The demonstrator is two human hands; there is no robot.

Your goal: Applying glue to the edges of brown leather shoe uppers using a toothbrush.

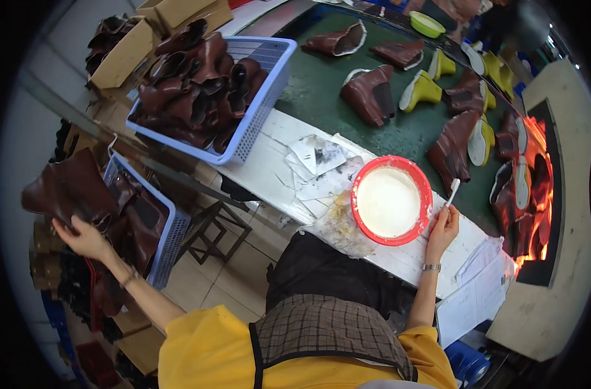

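My left hand [84, 238], out at the far left, grips the lower edge of a dark brown leather boot upper [71, 188] between thumb and fingers. That boot upper is held up beside a blue plastic basket [172, 243] with more brown uppers in it. My right hand [443, 227] is closed around the handle of a small white brush [453, 189] like a toothbrush, its head pointing up and away. Just left of that hand, a red bowl [358, 211] of creamy white liquid [389, 202] stands on the white table edge [269, 152].
A second blue basket [279, 71], heaped with brown uppers, sits on the table. Brown boot uppers [370, 97] and yellow-green boot lasts [422, 91] lie on the green belt [308, 123]. At right, boots stand before a glowing orange heater opening [538, 214]. Papers [473, 305] hang near my right forearm.
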